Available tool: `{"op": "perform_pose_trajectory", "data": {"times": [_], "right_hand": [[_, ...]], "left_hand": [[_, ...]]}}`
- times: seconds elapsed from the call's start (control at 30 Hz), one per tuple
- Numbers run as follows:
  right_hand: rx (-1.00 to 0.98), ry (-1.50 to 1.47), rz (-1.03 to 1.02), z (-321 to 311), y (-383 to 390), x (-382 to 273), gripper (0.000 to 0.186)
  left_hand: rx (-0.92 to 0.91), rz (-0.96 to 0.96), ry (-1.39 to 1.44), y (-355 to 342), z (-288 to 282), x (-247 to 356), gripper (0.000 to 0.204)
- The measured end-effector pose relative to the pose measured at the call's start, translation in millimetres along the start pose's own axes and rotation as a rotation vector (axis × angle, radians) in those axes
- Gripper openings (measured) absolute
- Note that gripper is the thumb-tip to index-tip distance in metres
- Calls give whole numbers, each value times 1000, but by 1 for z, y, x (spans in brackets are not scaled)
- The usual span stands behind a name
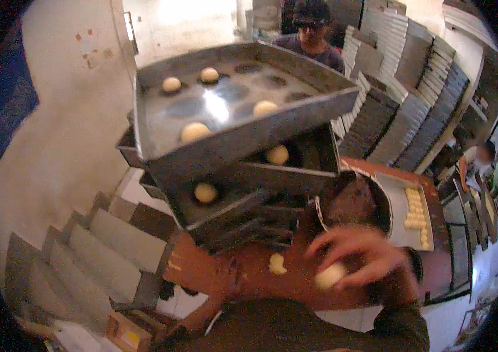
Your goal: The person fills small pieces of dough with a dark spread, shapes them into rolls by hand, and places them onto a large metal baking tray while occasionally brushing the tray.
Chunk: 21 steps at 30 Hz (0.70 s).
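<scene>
My right hand [369,258], blurred by motion, is over the near right part of the red-brown table [255,278]. Its thumb and fingers are closed around a pale dough ball [330,276]. A small irregular lump of dough [277,264] lies on the table to the left of that hand. Just beyond my fingers is a round dark container [385,202] with a dark brown filling [351,201] inside. My left hand does not show.
Metal trays are stacked crosswise ahead; the top tray [249,126] and those below bear spaced dough balls. A light tray [401,234] with rows of small dough balls lies right. More trays [108,232] lean at left; others [401,76] line the back. A person [313,44] stands beyond.
</scene>
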State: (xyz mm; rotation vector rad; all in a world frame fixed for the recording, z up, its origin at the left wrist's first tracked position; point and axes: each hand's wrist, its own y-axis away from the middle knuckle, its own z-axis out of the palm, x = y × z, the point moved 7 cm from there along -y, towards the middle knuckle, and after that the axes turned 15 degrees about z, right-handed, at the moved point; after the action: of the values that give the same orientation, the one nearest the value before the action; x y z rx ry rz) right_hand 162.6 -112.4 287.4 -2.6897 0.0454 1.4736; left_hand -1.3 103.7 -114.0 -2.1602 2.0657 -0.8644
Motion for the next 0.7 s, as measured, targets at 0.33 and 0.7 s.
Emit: {"op": "perform_pose_trajectory", "data": {"times": [0.33,0.7], "right_hand": [[291,591,657,-266,-175,31,40],[927,486,212,-16,0,53,32]], "left_hand": [[19,-30,103,-16,1,-10,57],[-121,-283,380,42,38,-53,48]]}}
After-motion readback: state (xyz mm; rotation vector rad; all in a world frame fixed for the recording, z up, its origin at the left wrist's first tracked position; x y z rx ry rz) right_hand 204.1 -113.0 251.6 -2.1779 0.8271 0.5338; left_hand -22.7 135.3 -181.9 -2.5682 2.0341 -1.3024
